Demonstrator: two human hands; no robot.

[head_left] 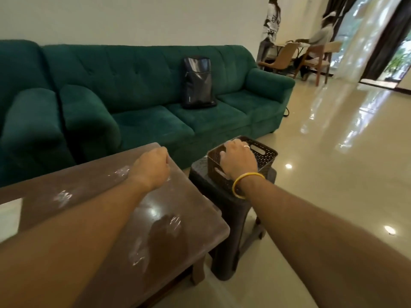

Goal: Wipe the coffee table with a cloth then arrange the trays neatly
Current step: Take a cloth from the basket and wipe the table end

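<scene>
The brown coffee table (106,187) fills the lower left; its glossy top carries white smears and dust. My left hand (153,167) hovers over the table's far right corner, curled into a fist with nothing visible in it. To the right of the table, a dark brown perforated basket tray (264,155) sits on a dark plastic stool (231,210). My right hand (239,162), with a ring and a yellow bangle on the wrist, lies over the tray's near left corner, fingers curled over the rim. No cloth is in view.
A green sofa (144,85) runs behind the table, with a black backpack (198,83) on its seat. Glossy tiled floor (333,152) spreads to the right. Far back right, two people are at a table with wooden chairs (287,56).
</scene>
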